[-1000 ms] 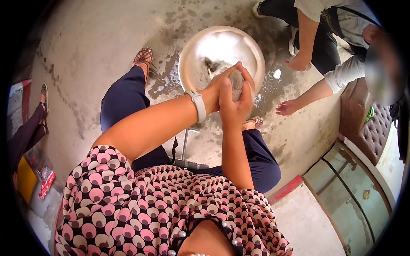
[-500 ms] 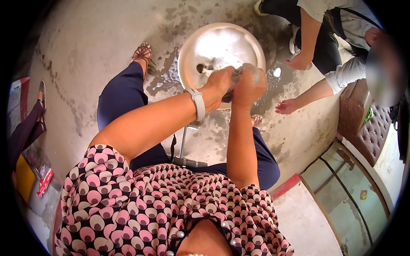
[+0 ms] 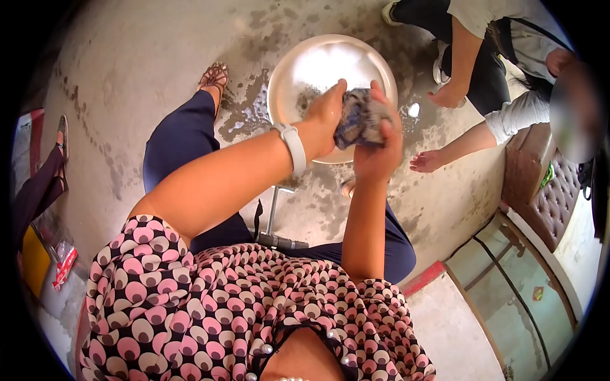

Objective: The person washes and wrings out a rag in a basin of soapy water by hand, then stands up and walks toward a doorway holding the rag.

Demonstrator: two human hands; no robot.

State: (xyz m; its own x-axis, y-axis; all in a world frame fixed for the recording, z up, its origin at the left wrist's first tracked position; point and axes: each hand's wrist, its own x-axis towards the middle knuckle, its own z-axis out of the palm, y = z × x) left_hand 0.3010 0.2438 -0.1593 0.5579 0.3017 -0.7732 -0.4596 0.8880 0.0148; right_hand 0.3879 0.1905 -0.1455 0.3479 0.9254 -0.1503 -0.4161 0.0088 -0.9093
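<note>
The left hand (image 3: 325, 120) and right hand (image 3: 382, 152) grasp a wet-looking dark wad (image 3: 359, 117) between them, above the near right edge of the round basin (image 3: 295, 66). Floor (image 3: 244, 38) shows between the basin's right rim and another person's hands (image 3: 450, 95).

Glossy, smooth metal on the basin (image 3: 330, 63) at twelve o'clock! Over its five o'clock edge, a rough, cloth-like bundle (image 3: 359, 119). Matt, concrete-looking floor (image 3: 127, 89); smooth printed cloth blouse (image 3: 222, 298) at six; leather-like, softly shiny sofa (image 3: 553, 203) at three.
</note>
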